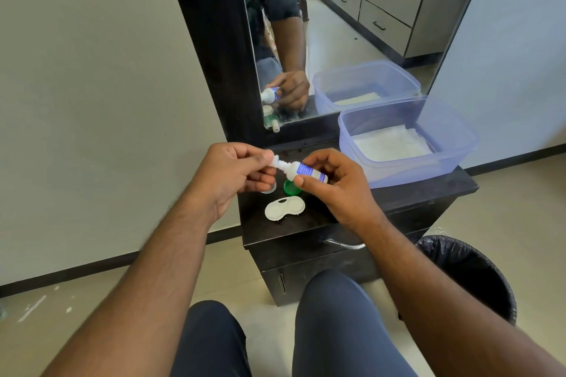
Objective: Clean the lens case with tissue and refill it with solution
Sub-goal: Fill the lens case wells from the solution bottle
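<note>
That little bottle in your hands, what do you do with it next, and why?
Probably twist the cap off. The left hand pinches the cap at the tip while the right hand holds the solution bottle sideways, so it looks closed. The white lens case lies open on the dark cabinet top just below, with the green lid off beside it, waiting for solution.

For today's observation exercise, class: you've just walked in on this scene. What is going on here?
A seated person holds a small solution bottle sideways in the right hand, while the left hand pinches its cap at the nozzle end. On the dark cabinet top below lie the open white lens case and a green lid. A blue tub holding tissue stands to the right.
</note>
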`<state>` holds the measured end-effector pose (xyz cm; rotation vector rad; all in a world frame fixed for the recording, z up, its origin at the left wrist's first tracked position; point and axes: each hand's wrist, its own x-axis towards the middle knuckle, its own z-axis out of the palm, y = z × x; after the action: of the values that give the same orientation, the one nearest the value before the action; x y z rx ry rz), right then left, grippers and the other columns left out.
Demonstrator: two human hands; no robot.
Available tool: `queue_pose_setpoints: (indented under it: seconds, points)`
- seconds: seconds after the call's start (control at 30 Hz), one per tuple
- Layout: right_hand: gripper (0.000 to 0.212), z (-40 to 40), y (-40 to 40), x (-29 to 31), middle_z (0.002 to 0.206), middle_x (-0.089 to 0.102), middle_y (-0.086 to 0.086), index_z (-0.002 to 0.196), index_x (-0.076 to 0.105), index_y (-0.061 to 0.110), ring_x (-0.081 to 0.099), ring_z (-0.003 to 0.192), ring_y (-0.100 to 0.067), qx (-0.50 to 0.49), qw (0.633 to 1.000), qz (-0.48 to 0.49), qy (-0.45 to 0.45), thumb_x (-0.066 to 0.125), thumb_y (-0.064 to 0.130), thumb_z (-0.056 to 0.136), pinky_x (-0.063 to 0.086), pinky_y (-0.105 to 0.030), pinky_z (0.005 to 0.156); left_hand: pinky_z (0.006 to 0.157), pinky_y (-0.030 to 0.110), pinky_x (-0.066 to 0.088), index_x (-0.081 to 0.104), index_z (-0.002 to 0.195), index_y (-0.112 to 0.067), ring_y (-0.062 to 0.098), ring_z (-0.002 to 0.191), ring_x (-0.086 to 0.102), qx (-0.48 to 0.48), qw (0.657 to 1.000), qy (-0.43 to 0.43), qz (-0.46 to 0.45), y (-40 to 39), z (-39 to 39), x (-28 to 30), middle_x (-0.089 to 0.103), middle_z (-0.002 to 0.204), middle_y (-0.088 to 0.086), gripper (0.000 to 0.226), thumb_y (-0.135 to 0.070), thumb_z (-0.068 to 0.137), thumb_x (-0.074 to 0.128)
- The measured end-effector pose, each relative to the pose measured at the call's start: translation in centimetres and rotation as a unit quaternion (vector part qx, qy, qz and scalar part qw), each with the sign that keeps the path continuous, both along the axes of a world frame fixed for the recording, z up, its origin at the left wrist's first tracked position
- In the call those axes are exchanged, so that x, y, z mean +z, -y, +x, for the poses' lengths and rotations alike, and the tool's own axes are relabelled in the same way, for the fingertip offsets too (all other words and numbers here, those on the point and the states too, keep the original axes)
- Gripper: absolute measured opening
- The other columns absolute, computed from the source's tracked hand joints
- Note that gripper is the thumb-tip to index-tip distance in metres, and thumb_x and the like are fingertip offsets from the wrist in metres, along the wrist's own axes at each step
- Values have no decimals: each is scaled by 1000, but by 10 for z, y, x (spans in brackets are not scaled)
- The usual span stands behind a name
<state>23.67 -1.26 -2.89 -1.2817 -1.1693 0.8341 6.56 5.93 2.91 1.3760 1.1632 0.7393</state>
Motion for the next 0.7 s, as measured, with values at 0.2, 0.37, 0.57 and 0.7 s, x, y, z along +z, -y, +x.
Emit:
queue_pose_setpoints:
  seconds: [0.2,0.37,0.57,0.7]
  points:
    - [30,1,1,1,96,63,8,98,61,21,63,86,-4,-8,1000,10,27,78,14,75,52,-17,70,53,24,58,72,89,-5,17,57,68,38,999,-7,-28,-5,-5,2,73,73,12,12,-16,86,68]
    - [31,1,1,1,96,63,9,98,61,21,63,85,-4,-4,999,11,35,79,13,74,52,-17,70,50,23,56,72,87,-3,17,56,69,23,999,-13,-45,0,1,3,72,70,13,15,-17,86,69]
    - [33,2,1,0,101,63,6,99,61,20,63,91,-6,4,999,10,48,79,12,73,55,-20,75,45,24,54,71,85,-1,20,52,67,21,997,-51,-54,5,9,-3,72,70,17,30,-31,84,71]
    - [33,3,1,-1,106,64,6,98,62,22,63,95,-9,9,999,6,48,79,10,73,56,-23,78,41,22,50,70,83,0,17,45,62,25,996,-81,-40,6,12,-3,70,65,15,34,-33,86,69]
